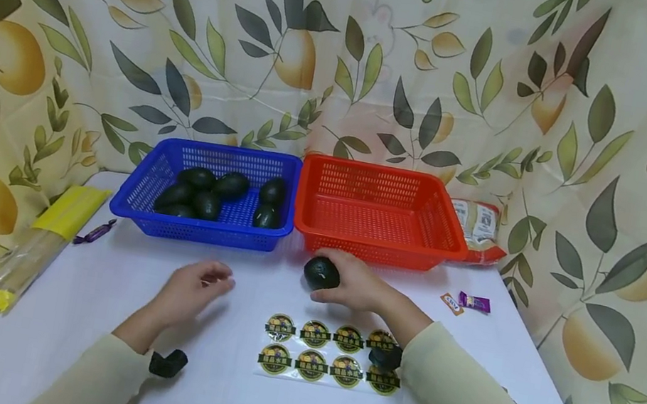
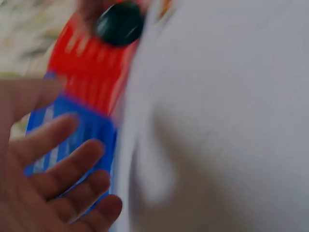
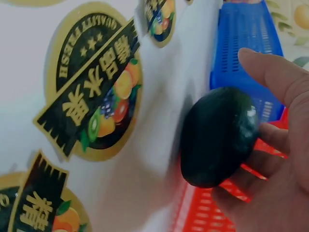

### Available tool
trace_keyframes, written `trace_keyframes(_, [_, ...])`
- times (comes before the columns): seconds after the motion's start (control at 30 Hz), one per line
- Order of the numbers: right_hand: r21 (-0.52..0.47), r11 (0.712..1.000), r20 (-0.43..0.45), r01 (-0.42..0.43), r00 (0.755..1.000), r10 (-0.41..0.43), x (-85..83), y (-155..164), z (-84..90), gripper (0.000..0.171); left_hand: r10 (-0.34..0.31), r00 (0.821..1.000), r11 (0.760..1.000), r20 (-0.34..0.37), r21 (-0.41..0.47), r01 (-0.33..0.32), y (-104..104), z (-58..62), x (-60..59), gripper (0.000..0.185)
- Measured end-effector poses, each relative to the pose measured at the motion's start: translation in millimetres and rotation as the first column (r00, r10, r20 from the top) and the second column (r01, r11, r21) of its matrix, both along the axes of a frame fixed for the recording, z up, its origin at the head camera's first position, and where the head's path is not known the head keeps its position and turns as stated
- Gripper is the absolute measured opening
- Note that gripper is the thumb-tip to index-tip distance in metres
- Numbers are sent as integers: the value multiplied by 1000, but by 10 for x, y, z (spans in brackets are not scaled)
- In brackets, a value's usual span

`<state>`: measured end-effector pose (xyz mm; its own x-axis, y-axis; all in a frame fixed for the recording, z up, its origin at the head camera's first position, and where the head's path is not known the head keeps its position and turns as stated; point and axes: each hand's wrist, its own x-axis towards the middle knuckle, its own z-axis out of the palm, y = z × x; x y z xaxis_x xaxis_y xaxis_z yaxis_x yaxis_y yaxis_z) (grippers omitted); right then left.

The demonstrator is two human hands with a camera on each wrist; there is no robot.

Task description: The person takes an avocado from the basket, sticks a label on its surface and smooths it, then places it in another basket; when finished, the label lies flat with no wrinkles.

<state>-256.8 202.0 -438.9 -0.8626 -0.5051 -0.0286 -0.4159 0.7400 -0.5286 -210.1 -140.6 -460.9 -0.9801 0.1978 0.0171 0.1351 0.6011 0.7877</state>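
The avocado (image 1: 321, 273) in hand sits just above the middle of the head view, resting on the white table (image 1: 84, 304) right below the front wall of the red basket (image 1: 380, 212). The right hand (image 1: 356, 283) grips it, fingers and thumb curled round its far side; the right wrist view shows the dark fruit cupped against the palm. No label shows on the skin that faces the cameras, though its hidden side cannot be checked.

The left hand (image 1: 192, 289) hovers left of centre, holding nothing, its fingers loosely bent and apart; the left wrist view is blurred but agrees.

Below the fruit, in the lower middle of the frame, lies the sticker sheet (image 1: 329, 353) with two rows of round fruit labels, all seemingly in place, though the right wrist covers the right-hand end.

As for progress, it looks barely begun: the red basket appears to hold nothing, while the blue basket (image 1: 208, 192) at centre left holds about seven avocados. So one fruit is out and in hand, and the labelling and moving of nearly all the rest seems left to do.
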Motion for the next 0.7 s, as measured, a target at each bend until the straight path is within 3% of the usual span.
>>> trace_keyframes(0.1, [14,1000,-60,-15,998,16,62,-26,43,78,-202,979,961,-36,-198,191,220,-56,150,37])
trace_keyframes(0.17, [7,1000,-121,-29,992,30,137,-60,71,75,-288,957,919,-43,-293,263,331,-80,213,43])
trace_keyframes(0.23, [-21,998,-187,-55,981,50,235,-112,93,69,-337,940,879,-51,-373,295,408,-98,251,47])
trace_keyframes(0.33, [-91,988,-263,-121,960,94,402,-194,109,54,-370,926,841,-73,-450,301,471,-117,271,49])
trace_keyframes(0.4, [-119,980,-268,-160,956,123,500,-247,102,42,-378,922,831,-86,-471,297,488,-113,276,48])
trace_keyframes(0.53, [-116,977,-170,-180,973,159,629,-333,47,31,-384,919,820,-90,-490,295,506,-101,268,46])
trace_keyframes(0.7, [-37,983,-69,-179,982,176,627,-435,-109,36,-385,919,801,-79,-524,291,538,-100,252,45])
